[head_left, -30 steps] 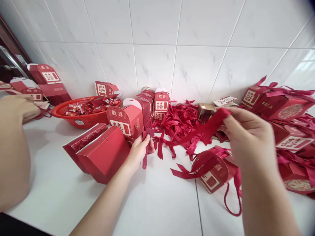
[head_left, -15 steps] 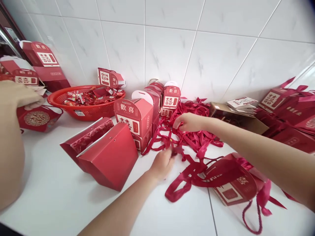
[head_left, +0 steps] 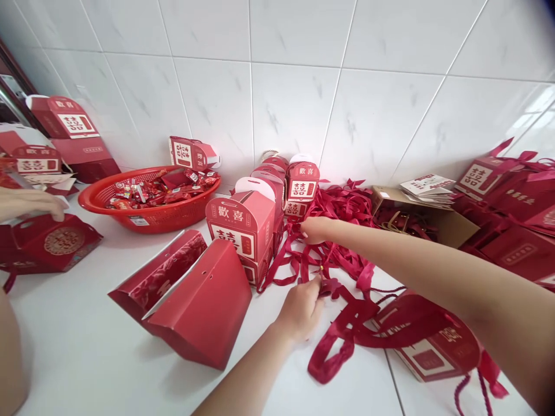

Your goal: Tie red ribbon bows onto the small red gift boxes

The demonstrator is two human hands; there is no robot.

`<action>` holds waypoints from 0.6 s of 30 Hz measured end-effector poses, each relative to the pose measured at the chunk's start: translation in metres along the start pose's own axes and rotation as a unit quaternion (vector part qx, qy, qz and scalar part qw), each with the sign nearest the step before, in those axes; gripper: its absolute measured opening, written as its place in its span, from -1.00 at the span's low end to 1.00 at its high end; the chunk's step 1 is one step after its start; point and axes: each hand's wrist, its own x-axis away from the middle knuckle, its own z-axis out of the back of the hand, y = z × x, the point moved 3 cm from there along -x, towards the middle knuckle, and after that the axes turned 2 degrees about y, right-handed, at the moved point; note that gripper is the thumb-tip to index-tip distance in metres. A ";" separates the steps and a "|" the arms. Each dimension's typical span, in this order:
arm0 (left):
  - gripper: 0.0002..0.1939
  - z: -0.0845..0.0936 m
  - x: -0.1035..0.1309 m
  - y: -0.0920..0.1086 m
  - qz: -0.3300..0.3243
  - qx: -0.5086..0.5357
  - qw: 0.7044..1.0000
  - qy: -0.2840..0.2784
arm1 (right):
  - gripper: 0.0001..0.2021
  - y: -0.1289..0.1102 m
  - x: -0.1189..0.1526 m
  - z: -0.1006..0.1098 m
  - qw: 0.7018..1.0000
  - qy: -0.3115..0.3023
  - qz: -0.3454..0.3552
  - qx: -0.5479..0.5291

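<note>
my left hand point(head_left: 302, 309) pinches a dark red piece point(head_left: 330, 287); my right hand point(head_left: 319, 229) touches ribbons point(head_left: 344, 203) near the back edge of the worktop point(head_left: 102, 335), can't tell whether its fingers grip.

ribbon pile point(head_left: 347, 202): crimson | basket point(head_left: 173, 222): bright red | wall tiles point(head_left: 295, 110): white, grey-veined | carton point(head_left: 455, 226): plain brown

"歡喜" on red box flaps point(head_left: 231, 214), "囍" on white labels point(head_left: 303, 189)
</note>
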 end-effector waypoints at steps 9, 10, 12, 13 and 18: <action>-0.69 0.003 -0.010 -0.013 0.067 0.110 0.987 0.094 | -0.83 0.041 0.026 0.169 0.990 -0.107 -0.062 0.072; -0.67 0.005 -0.010 -0.013 0.072 0.114 0.985 0.106 | -0.81 0.049 0.035 0.187 0.990 -0.069 -0.070 0.105; -0.63 0.014 -0.011 -0.008 0.078 0.114 0.982 0.132 | -0.79 0.060 0.061 0.216 0.983 0.023 -0.079 0.162; -0.62 0.021 -0.011 -0.001 0.078 0.112 0.980 0.148 | -0.78 0.063 0.079 0.224 0.979 0.059 -0.080 0.176; -0.66 0.049 -0.020 0.085 -0.017 0.012 0.975 0.219 | -0.77 0.048 0.182 0.197 0.998 0.018 -0.006 0.056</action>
